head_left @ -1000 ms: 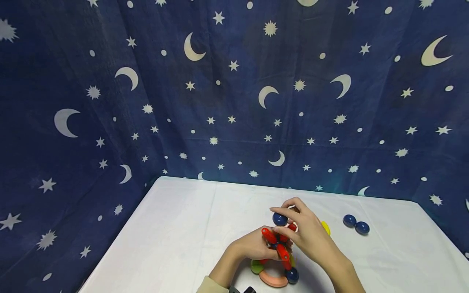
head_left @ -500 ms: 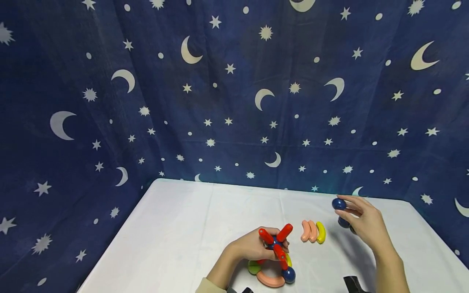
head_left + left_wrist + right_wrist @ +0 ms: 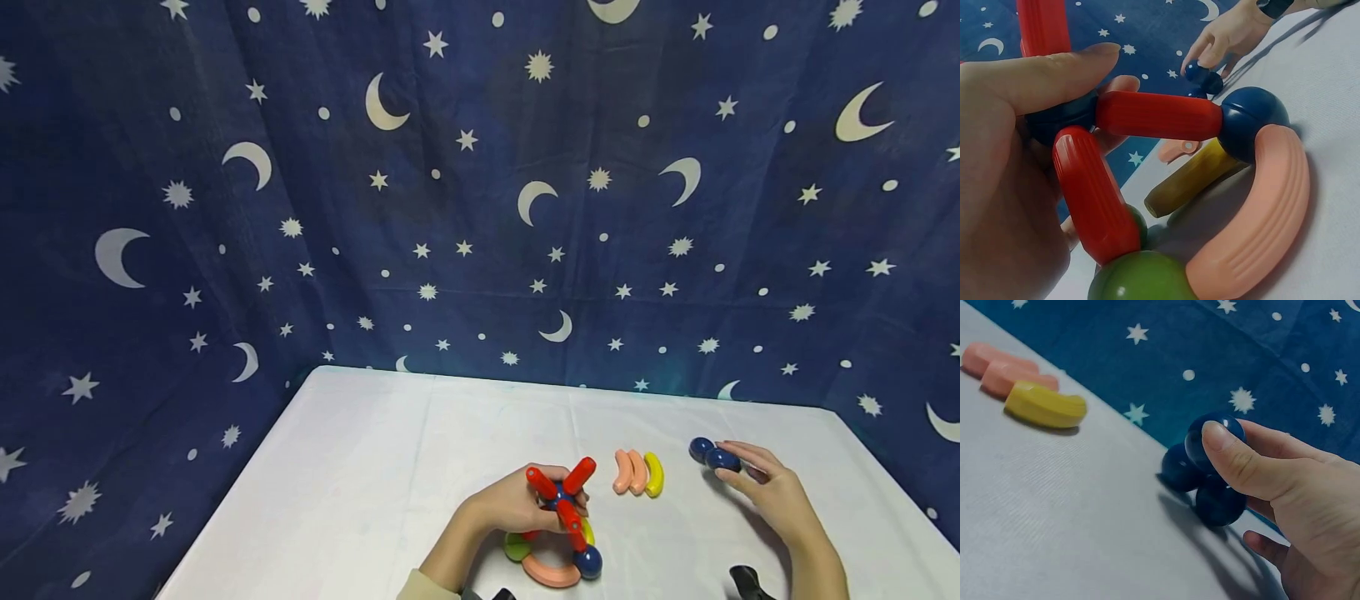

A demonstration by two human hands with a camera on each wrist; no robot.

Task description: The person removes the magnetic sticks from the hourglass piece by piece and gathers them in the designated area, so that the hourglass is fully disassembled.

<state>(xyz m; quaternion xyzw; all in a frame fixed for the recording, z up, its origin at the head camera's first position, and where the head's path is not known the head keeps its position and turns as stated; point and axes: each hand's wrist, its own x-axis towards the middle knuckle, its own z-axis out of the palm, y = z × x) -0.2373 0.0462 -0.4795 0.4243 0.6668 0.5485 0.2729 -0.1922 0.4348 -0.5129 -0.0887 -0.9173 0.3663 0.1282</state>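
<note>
My left hand grips the blue hub ball at the top of a frame of magnetic sticks and balls. Several straight red sticks fan out from that hub. Lower down, a blue ball and a green ball are joined by a curved salmon stick, with a yellow stick behind. At the right of the table, my right hand pinches another blue ball between thumb and fingers. It overlaps two more blue balls in the right wrist view.
Two salmon curved sticks and a yellow curved stick lie side by side between the hands. The white table meets a dark blue curtain with moons and stars at its back and left.
My right hand has carried its blue ball from above the frame rightward, then down to the other blue balls. My left hand keeps its grip on the hub.
</note>
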